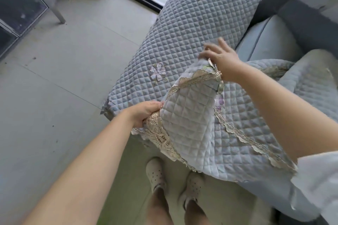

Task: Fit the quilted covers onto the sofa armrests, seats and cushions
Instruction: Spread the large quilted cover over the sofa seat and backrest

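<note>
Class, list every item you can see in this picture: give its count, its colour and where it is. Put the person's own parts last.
quilted cover: one, grey-blue with purple flowers, draped over the sofa armrest, its near edge lifted and folded back
lace trim: beige, along the cover's lifted edge
second quilted cover: one, pale grey-blue, crumpled on the seat at right
sofa: one, light blue-grey seat with a dark back, right
floor: grey tiles, left
cabinet: one, grey with dark glass, upper left
clogs: two, white, bottom centre
left hand: grips the lace edge
right hand: pinches the folded edge
</note>
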Action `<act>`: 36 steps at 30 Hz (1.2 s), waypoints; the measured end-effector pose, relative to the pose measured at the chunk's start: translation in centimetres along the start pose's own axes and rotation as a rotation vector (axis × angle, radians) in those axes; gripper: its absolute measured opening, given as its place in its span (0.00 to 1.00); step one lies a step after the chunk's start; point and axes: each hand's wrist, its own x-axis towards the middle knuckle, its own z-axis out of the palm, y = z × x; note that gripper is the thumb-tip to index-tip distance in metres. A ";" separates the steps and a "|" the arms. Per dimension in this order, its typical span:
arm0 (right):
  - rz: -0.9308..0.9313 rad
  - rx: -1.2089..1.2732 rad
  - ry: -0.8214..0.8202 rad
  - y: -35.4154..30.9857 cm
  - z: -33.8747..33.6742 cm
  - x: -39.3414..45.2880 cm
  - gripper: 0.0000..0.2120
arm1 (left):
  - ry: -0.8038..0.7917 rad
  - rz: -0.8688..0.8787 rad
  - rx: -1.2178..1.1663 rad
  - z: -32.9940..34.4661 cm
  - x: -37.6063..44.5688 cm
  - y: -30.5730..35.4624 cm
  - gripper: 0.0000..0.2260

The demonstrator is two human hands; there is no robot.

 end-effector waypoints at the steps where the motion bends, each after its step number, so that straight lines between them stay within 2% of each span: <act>1: -0.089 -0.006 -0.018 0.0 0.3 0.1 0.27 | -0.007 0.002 -0.004 -0.1 0.0 -0.2 0.11; 3: -0.219 0.020 0.059 0.2 0.8 -1.2 0.16 | -0.037 -0.009 -0.007 -0.4 -0.3 -0.5 0.09; 4: -0.285 0.031 0.114 0.5 1.0 -2.4 0.14 | -0.066 -0.019 0.006 -0.8 -0.5 -0.6 0.08; 7: -0.492 -0.062 0.257 1.5 1.3 -6.6 0.12 | -0.151 0.002 0.047 -1.4 -1.6 0.3 0.10; 9: -0.549 -0.165 0.208 1.7 1.9 -9.5 0.17 | -0.207 0.021 0.030 -1.0 -1.8 1.4 0.06; 11: -0.549 -0.220 0.061 1.8 3.6 -12.0 0.21 | -0.232 0.017 0.073 0.4 -1.5 2.7 0.09; 14: -0.443 -0.277 -0.343 1.2 5.4 -13.3 0.40 | -0.222 0.000 0.323 3.4 -0.7 4.6 0.16; 15: -0.390 -0.245 -0.469 1.3 4.8 -13.1 0.40 | -0.244 0.014 0.379 4.6 -0.6 5.1 0.13; 16: -0.327 -0.153 -0.676 1.2 3.6 -12.8 0.34 | -0.265 0.024 0.406 5.6 -0.5 5.5 0.08; 17: -0.278 -0.023 -0.786 1.5 2.3 -12.1 0.28 | -0.268 0.030 0.415 6.3 -0.5 5.6 0.05; 18: -0.247 0.127 -0.757 1.9 1.1 -11.1 0.22 | -0.265 0.043 0.414 6.7 -0.4 5.5 0.05; 19: -0.206 0.249 -0.601 2.4 -0.1 -9.8 0.17 | -0.271 0.062 0.413 7.0 -0.5 5.3 0.06; 21: -0.093 0.405 -0.171 4.4 -1.2 -6.6 0.13 | -0.253 0.094 0.399 7.0 -1.0 5.0 0.06; 22: -0.058 0.407 -0.120 4.7 -1.4 -5.2 0.13 | -0.236 0.107 0.393 6.9 -1.3 5.0 0.06; 23: -0.026 0.411 -0.169 4.6 -1.5 -4.0 0.14 | -0.220 0.123 0.392 6.8 -1.5 5.0 0.08; 26: 0.050 0.426 -0.524 3.1 -0.5 -2.4 0.20 | -0.233 0.173 0.436 7.2 -2.0 5.3 0.11; 28: 0.037 0.292 -0.701 2.6 0.9 -2.3 0.20 | -0.240 0.222 0.482 7.9 -2.1 5.4 0.11; 30: 0.030 0.166 -0.892 2.8 1.9 -2.8 0.18 | -0.233 0.246 0.561 8.8 -2.2 5.2 0.15; 32: -0.017 0.089 -1.067 3.1 2.0 -3.8 0.20 | -0.212 0.273 0.636 9.5 -2.2 4.5 0.15; 34: -0.073 0.050 -1.148 2.9 1.5 -5.1 0.17 | -0.163 0.302 0.682 10.3 -2.2 3.8 0.12; 36: -0.070 0.060 -1.091 3.1 1.0 -5.7 0.17 | -0.115 0.311 0.660 10.6 -2.5 3.6 0.11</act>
